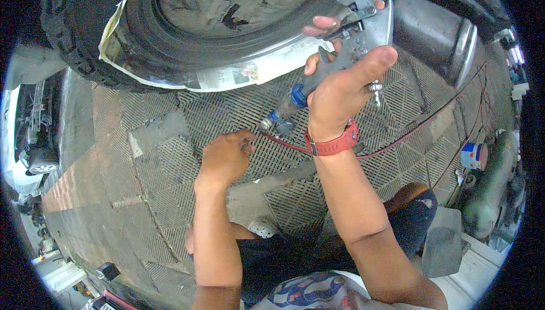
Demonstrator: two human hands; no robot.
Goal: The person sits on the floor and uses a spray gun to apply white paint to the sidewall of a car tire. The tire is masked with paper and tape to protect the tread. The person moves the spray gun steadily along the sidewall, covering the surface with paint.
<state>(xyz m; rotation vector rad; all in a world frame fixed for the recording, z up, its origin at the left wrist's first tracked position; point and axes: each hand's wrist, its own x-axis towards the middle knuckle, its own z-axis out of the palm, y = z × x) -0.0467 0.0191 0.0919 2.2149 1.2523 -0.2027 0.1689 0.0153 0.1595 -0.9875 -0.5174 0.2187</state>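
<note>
Grated metal flooring (170,157) carries the work, with a masked tyre (170,38) standing at its far edge. The right hand (340,91) is closed around the grip of a spray gun (340,43), raised close to the tyre's lower rim, a finger on the trigger. The left hand (227,154) pinches the red hose (397,142) just below the gun's blue fitting (298,95). Risks, as judged: a taut or kinked hose could jerk the gun off aim; loose masking paper (238,74) may let spray reach the rubber; the hose could snag on the grating.
</note>
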